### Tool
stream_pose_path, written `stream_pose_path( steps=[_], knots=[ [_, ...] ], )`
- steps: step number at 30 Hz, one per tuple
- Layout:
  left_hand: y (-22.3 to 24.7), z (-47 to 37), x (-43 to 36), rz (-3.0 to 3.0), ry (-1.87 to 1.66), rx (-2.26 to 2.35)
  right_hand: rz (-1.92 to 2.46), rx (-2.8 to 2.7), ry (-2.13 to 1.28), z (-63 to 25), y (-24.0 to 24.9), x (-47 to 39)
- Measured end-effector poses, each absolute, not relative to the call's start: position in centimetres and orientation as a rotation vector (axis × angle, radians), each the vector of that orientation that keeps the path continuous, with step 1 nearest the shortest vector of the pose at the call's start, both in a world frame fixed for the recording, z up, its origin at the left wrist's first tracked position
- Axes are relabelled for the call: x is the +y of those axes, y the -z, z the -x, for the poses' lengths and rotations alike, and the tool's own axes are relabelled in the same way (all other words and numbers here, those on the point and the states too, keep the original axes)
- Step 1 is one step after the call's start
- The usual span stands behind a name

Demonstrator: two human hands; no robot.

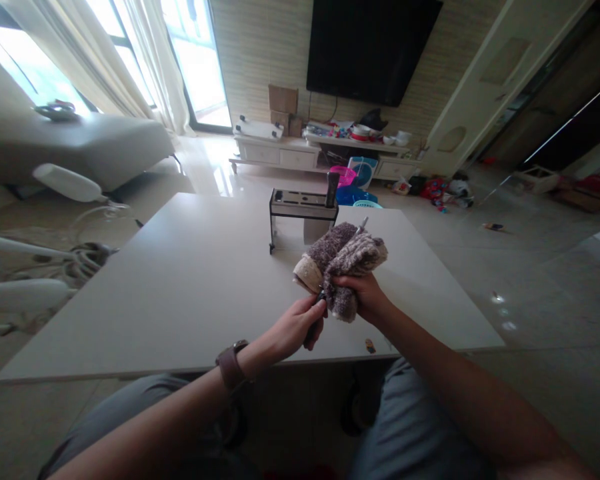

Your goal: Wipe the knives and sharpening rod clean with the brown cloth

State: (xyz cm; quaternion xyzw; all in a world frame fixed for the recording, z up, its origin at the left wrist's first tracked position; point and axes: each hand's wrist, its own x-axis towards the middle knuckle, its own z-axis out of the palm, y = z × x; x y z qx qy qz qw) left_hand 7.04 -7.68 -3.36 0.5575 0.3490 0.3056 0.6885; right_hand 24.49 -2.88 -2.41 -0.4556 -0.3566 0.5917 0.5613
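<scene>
My left hand (pixel 300 323) is closed around the dark handle of a metal utensil, just in front of the table's near edge. The utensil's silvery tip (pixel 363 224) pokes out past the far side of a fluffy brown-grey cloth (pixel 337 243). Most of its length is wrapped in the folds, so its exact kind is hidden. My right hand (pixel 365 293) grips the bunched cloth around it. Just beyond my hands, a knife block (pixel 303 205) with a metal-and-black frame stands on the white table (pixel 180 287). A dark-handled cleaver (pixel 333 190) sits upright in its right end.
A small yellow-and-dark figure (pixel 370 346) lies near the table's front edge. White chair parts and coiled cable (pixel 87 263) are at the left. Behind stands a low white cabinet (pixel 300 157) with boxes and bowls, plus a pink basket (pixel 343 175) and blue tubs.
</scene>
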Motion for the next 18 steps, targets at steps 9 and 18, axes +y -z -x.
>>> stream_pose_path(
  steps=[9, 18],
  knots=[
    [3.4, -7.1, -7.7, -1.27, -0.662, 0.784, 1.045, -0.794, -1.286, -26.7, 1.1, -1.2],
    [3.2, -7.1, -7.9, -1.311, -0.576, 0.788, 1.01, -0.73, -1.152, -31.2, 0.6, 1.3]
  ],
)
